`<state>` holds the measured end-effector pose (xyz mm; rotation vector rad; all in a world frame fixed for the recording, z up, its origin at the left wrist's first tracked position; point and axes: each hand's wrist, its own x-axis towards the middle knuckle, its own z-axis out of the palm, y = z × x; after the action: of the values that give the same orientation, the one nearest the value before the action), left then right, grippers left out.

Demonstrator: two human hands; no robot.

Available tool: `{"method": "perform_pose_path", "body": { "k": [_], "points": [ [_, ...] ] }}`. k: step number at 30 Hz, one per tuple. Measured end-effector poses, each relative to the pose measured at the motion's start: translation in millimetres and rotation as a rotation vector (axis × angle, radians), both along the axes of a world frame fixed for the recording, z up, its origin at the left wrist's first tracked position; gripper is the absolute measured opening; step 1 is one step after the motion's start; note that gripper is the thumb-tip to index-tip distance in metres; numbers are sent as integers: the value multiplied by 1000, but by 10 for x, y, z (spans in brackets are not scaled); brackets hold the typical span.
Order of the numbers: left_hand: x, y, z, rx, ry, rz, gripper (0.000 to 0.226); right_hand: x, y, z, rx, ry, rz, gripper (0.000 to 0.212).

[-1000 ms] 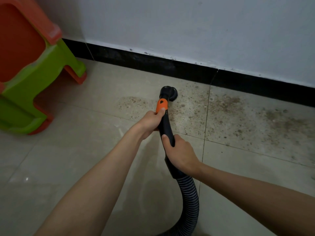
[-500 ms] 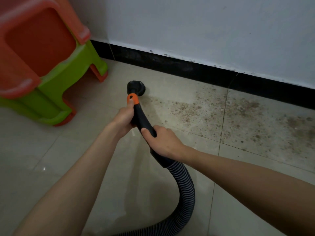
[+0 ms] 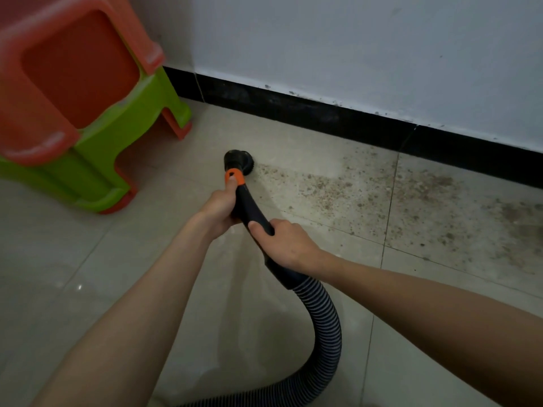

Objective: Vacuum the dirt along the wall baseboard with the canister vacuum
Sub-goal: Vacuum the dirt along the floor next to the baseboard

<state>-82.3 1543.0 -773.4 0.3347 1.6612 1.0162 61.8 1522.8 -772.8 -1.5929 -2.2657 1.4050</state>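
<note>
Both hands hold the black vacuum wand (image 3: 249,207): the left hand (image 3: 219,208) grips up front by the orange collar (image 3: 234,177), the right hand (image 3: 286,243) grips farther back by the hose (image 3: 320,306). Its round brush head (image 3: 238,160) sits on the floor, and the dirt (image 3: 367,195) lies to its right, along the black baseboard (image 3: 338,116)

Both bare forearms reach forward and converge. The left hand (image 3: 219,208) is curled round the wand (image 3: 249,205), its thumb laid forward along the top. The right hand (image 3: 283,243) grips the wand just behind, knuckles up, thumb on top.
</note>
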Motion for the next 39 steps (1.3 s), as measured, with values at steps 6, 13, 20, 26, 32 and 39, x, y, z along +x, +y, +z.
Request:
{"method": "perform_pose_path", "body": {
  "k": [6, 13, 20, 26, 32, 39],
  "points": [
    [305, 98, 10, 6, -27, -119, 55, 253, -38, -50, -6, -15, -108, 48],
    [586, 83, -3, -18, -75, -292, 55, 527, -213, -53, -45, -39, -262, 47],
    [926, 60, 9, -31, -63, -442, 57, 770, -413, -47, 0, -126, -351, 44],
    [1175, 85, 49, -14, -82, -525, 56, 967, -394, -58, -94, -34, -467, 36],
    [1143, 109, 83, 2, -99, -457, 55, 925, -287, -85, -23, -29, -405, 43],
    [662, 95, 45, 65, -11, -196, 55, 537, 3, 39, -52, 65, -192, 39]
  ]
}}
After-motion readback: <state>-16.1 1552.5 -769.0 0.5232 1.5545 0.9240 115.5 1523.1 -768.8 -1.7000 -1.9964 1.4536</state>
